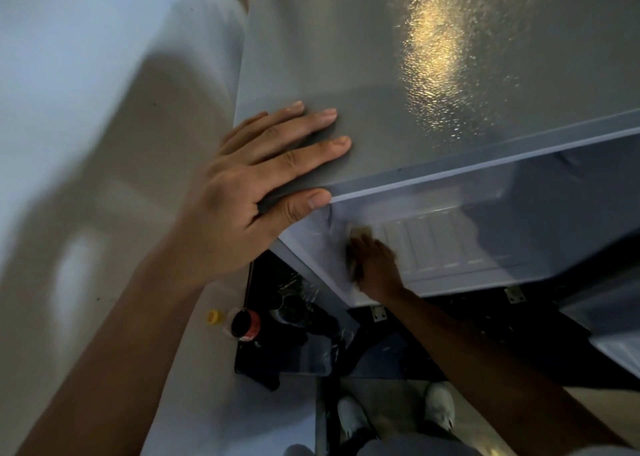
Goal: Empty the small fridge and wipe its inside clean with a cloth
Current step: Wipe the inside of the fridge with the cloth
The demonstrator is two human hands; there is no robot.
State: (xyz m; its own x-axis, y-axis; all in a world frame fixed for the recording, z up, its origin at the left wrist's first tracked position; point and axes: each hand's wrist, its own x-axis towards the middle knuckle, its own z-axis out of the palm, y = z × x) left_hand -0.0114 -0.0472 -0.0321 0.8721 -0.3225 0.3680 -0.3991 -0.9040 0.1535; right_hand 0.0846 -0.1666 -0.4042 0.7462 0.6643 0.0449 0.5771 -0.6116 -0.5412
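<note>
I look straight down on the small grey fridge [433, 75] from above. My left hand [263, 178] lies flat on its top near the front left corner, fingers spread, thumb hooked over the front edge. Below the edge, the white inside [450, 237] of the fridge shows, with a ribbed panel. My right hand [374, 261] is inside it, blurred, pressing a pale yellowish cloth [358, 232] against the left inner wall. The cloth is mostly hidden by my fingers.
A white wall [86, 109] runs along the left. On the floor beside the fridge stand a dark bottle with a red label [246, 326], a yellow cap [215, 316] and dark bags or containers [294, 345]. My two feet in white shoes [440, 407] stand below. The open door [609, 317] is at the right.
</note>
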